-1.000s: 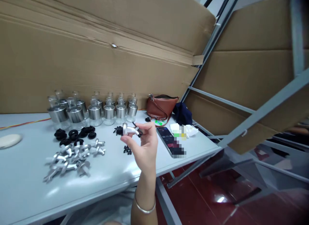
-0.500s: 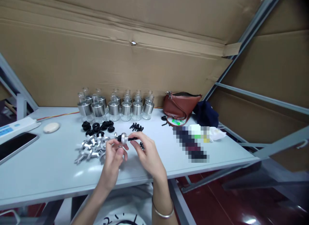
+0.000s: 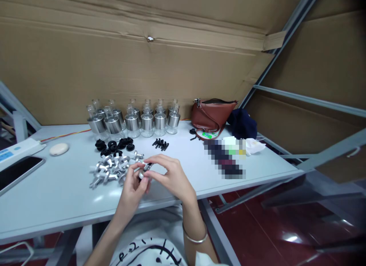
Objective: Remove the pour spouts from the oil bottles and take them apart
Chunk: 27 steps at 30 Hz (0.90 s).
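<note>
In front of me, my left hand (image 3: 134, 186) grips a small silver metal pour spout (image 3: 142, 173) between thumb and fingers. My right hand (image 3: 170, 176) pinches the same piece from the other side, near its dark upper end. Fingers cover much of the part, so how its pieces fit together is hard to see. Just left of my hands lies a heap of silver metal spouts (image 3: 110, 169). Behind that heap are several black rubber stoppers (image 3: 113, 146). Small black plastic pieces (image 3: 161, 144) lie beyond my right hand.
Several glass bottles with steel bands (image 3: 132, 123) stand in rows by the cardboard wall (image 3: 114, 68). A brown bag (image 3: 213, 113) and dark blue cloth (image 3: 243, 123) sit at the back right. A phone (image 3: 20, 172), power strip (image 3: 20, 149) and round white object (image 3: 59, 149) lie left.
The spout between my hands has tilted and come nearer to me. My right fingers have closed in on it, and its long dark end is now mostly covered. The view has shifted slightly.
</note>
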Tool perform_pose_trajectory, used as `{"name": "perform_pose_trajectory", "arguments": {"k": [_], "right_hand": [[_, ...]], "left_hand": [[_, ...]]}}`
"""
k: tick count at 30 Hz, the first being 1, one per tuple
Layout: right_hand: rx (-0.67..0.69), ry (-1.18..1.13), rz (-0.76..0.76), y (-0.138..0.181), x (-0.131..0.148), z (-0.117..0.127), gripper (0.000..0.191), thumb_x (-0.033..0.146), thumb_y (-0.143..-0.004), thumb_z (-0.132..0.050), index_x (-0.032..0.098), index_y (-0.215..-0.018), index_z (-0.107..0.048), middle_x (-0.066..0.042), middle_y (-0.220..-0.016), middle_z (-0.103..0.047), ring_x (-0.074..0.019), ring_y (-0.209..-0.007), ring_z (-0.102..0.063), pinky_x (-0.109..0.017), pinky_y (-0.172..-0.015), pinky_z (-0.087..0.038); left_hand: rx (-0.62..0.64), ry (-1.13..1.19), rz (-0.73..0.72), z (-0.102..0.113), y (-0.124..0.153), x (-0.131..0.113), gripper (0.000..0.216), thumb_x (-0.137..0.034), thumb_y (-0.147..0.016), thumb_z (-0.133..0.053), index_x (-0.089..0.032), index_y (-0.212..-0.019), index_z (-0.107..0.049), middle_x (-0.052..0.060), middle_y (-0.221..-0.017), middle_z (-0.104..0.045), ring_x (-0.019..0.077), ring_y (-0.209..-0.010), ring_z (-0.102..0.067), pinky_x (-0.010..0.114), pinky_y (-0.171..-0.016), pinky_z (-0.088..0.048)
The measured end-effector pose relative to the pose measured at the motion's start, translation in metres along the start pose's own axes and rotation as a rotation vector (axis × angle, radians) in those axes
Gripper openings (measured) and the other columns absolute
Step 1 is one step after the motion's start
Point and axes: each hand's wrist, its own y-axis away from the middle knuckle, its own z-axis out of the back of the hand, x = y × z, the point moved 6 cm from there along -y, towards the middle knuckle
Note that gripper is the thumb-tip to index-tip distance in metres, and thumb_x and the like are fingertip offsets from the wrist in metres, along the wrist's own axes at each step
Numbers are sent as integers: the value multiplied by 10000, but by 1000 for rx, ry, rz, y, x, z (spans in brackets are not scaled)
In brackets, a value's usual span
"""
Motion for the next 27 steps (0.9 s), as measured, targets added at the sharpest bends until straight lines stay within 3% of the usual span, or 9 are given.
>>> {"name": "perform_pose_trajectory", "arguments": {"k": [5, 10, 15, 19, 23, 27], "right_hand": [[-7, 128, 58, 5, 5, -13, 237, 260, -783, -644, 190, -1010, -646, -43, -943, -690, -144, -867, -631, -265, -800, -482], [-120, 370, 179, 8, 13, -10, 209, 342, -809, -610, 165, -888, -687, -89, -927, -619, -171, -868, -549, -298, -777, -453], [-155, 519, 228, 10, 12, -8, 289, 401, -870, -507, 175, -842, -684, -22, -680, -479, -122, -645, -462, -232, -580, -388], [-95, 618, 224, 6, 7, -15, 364, 469, -891, -432, 180, -827, -645, 3, -667, -465, -88, -572, -449, -208, -501, -320], [14, 734, 128, -5, 12, -15, 361, 489, -898, -392, 200, -912, -607, -6, -777, -487, -79, -584, -481, -198, -481, -319], [125, 813, 154, -13, 26, -15, 259, 420, -905, -433, 224, -1016, -560, -11, -866, -513, -87, -620, -513, -201, -524, -376]], "left_hand": [[-86, -230, -29, 7, -3, -1, 374, -240, -630, -594, -176, -971, -454, -10, -770, -579, 133, -670, -577, 234, -593, -476], [0, -339, -62, -4, -4, -6, 318, -293, -679, -545, -151, -963, -559, 50, -879, -634, 213, -878, -603, 302, -759, -492], [-12, -441, -84, -4, -2, -9, 275, -317, -695, -541, -159, -919, -562, 24, -792, -628, 185, -722, -587, 263, -618, -475], [-90, -492, -118, 3, 0, -9, 200, -328, -701, -555, -181, -831, -514, -10, -690, -557, 148, -616, -531, 229, -523, -423], [-193, -329, -111, 8, 5, -3, 379, -340, -666, -646, -196, -967, -466, -24, -715, -542, 123, -563, -517, 222, -499, -424], [-148, 16, -118, 5, 11, 1, 497, -263, -677, -658, -228, -1110, -416, -43, -695, -550, 102, -511, -507, 221, -495, -441]]}}
